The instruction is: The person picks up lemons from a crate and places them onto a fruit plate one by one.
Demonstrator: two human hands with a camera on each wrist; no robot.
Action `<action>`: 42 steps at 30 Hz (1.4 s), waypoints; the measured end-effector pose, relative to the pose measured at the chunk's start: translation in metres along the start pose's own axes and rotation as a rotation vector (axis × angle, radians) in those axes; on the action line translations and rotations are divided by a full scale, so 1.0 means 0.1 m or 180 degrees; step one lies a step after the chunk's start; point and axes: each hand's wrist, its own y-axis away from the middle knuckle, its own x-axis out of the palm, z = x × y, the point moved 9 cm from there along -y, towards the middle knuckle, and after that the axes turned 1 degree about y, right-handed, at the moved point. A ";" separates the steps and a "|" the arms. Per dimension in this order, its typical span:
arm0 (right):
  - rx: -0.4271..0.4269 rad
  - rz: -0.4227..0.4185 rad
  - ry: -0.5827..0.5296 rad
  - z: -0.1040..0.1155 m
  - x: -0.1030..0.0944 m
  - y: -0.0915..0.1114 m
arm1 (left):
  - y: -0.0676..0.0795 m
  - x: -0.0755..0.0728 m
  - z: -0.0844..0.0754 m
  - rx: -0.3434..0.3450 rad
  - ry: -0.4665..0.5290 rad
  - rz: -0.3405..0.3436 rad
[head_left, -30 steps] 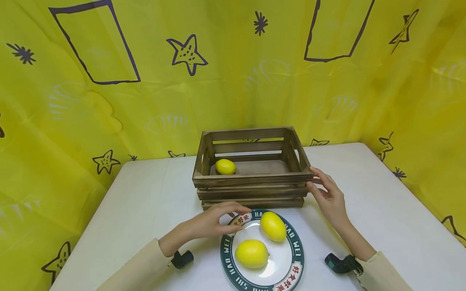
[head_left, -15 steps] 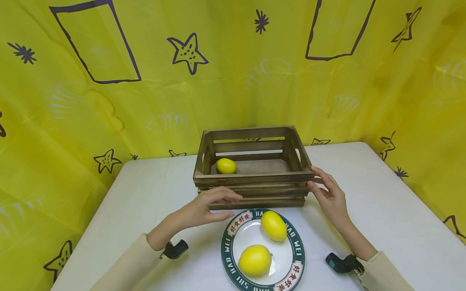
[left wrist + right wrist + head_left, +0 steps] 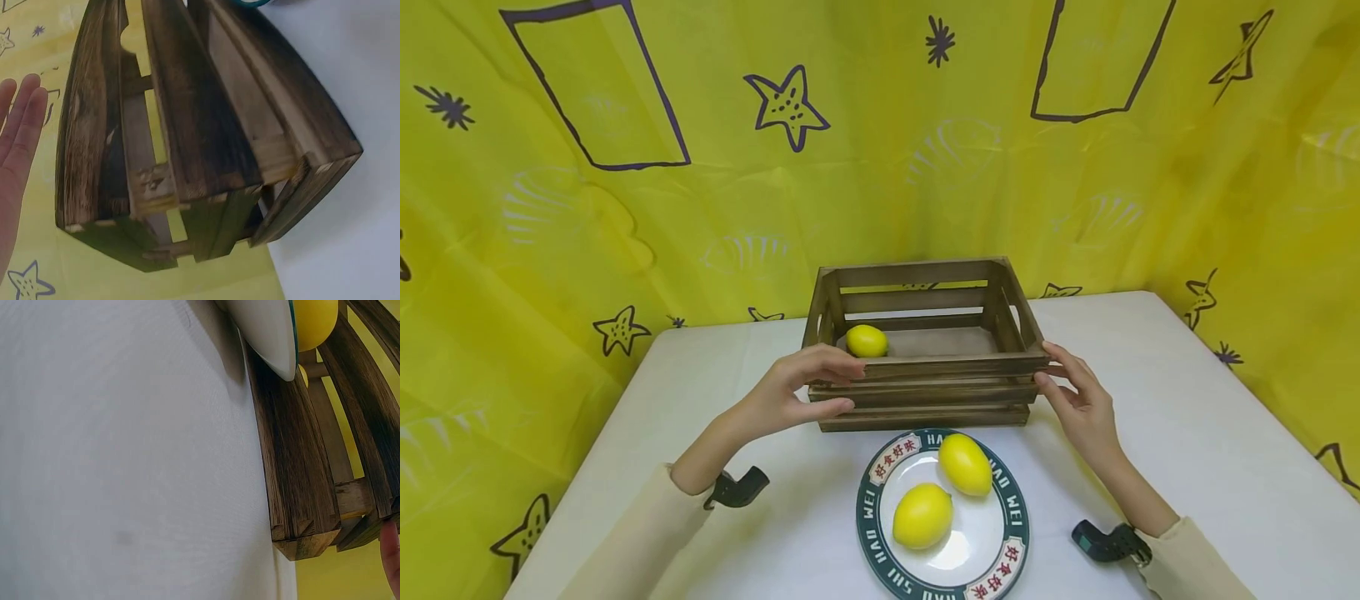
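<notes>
A brown slatted wooden crate stands on the table with one lemon inside at its left. The left hand is before the crate's front left part, thumb and fingers spread apart with nothing between them. Its straight fingers show beside the crate in the left wrist view. The right hand holds the crate's front right corner, thumb and fingers bent around the slat ends. One fingertip meets the wood in the right wrist view. Two lemons lie on a green-rimmed white plate.
The plate is close in front of the crate on a white-covered table. Behind the table hangs a yellow curtain with drawn stars and shells. Each wrist wears a black camera device.
My left hand has moved from the plate up and left to the crate's front. The nearer lemon on the plate has rolled a little. The right hand stays at the crate corner.
</notes>
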 end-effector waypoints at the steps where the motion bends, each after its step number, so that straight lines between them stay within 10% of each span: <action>1: 0.0015 -0.0003 -0.0005 0.00 0.00 0.00 | -0.01 -0.03 0.00 -0.0011 0.0006 -0.0018; 21: 0.0049 0.0011 0.0044 -0.04 0.01 0.03 | -0.42 -0.47 0.43 -0.0758 0.0143 -0.0076; 42: -0.0153 -0.0001 -0.0028 0.08 0.00 0.02 | -0.71 -0.51 1.00 -0.1220 0.0364 0.0657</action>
